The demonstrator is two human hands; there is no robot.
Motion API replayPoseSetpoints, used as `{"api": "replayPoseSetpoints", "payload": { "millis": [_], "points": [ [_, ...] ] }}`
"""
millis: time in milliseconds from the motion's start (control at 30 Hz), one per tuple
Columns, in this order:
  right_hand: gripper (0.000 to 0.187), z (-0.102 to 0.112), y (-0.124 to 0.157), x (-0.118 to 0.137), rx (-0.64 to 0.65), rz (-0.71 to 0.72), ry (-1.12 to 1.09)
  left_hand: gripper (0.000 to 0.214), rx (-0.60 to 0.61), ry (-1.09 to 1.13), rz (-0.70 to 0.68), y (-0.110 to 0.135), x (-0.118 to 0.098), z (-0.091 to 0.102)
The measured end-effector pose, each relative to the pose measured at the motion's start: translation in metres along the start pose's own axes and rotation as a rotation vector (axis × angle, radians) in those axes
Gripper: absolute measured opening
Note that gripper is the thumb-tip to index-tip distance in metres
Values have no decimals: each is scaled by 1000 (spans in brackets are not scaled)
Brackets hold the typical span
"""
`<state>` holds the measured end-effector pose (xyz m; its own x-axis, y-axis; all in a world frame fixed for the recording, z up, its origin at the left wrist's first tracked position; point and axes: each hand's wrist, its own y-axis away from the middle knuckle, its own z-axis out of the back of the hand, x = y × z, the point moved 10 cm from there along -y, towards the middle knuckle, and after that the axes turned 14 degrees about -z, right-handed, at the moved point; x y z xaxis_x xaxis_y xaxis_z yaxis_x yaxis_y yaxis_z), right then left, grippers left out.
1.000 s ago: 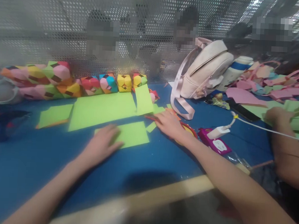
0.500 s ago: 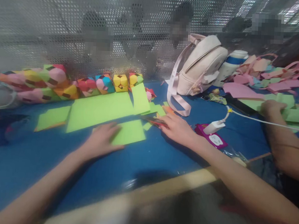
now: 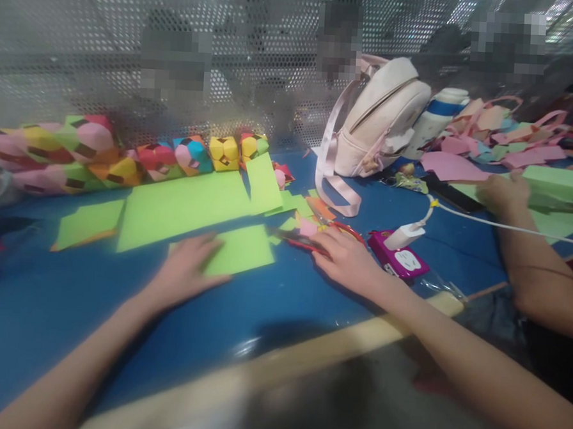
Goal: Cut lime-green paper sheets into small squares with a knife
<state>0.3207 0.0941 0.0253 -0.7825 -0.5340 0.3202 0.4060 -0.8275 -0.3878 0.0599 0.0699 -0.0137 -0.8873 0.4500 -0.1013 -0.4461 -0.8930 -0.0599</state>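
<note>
My left hand [image 3: 187,267] lies flat with its thumb and fingers apart on a small light-green paper sheet [image 3: 246,251]. To the right, my right hand [image 3: 349,259] has its fingers curled over a pair of red-handled scissors [image 3: 300,242], whose dark blades point left toward that sheet. Part of the handle is hidden under the fingers. Beyond both hands rests a larger green sheet [image 3: 186,206], with a green strip [image 3: 264,184] overlapping its right end. Paper scraps [image 3: 309,227] in pink, orange and green lie around the scissors.
Folded colourful paper shapes [image 3: 145,162] line the back by a perforated metal screen [image 3: 256,65]. A pale backpack [image 3: 382,123] and white bottle [image 3: 435,123] stand behind a purple power bank [image 3: 402,256] with a white cable. At right, another person's hand [image 3: 506,191] touches green paper.
My right hand has drawn slightly rightward relative to the paper, and more of the scissors' red handle shows. My left hand stays on the small sheet. The view has shifted slightly.
</note>
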Motion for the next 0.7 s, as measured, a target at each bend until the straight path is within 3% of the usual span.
{"api": "replayPoseSetpoints", "payload": {
  "millis": [367,700],
  "points": [
    [22,2,25,12,91,165,-40,92,-7,-28,-22,0,-3,1],
    [27,4,33,15,154,145,-86,83,81,-141,-23,3,-7,2]
  ]
}}
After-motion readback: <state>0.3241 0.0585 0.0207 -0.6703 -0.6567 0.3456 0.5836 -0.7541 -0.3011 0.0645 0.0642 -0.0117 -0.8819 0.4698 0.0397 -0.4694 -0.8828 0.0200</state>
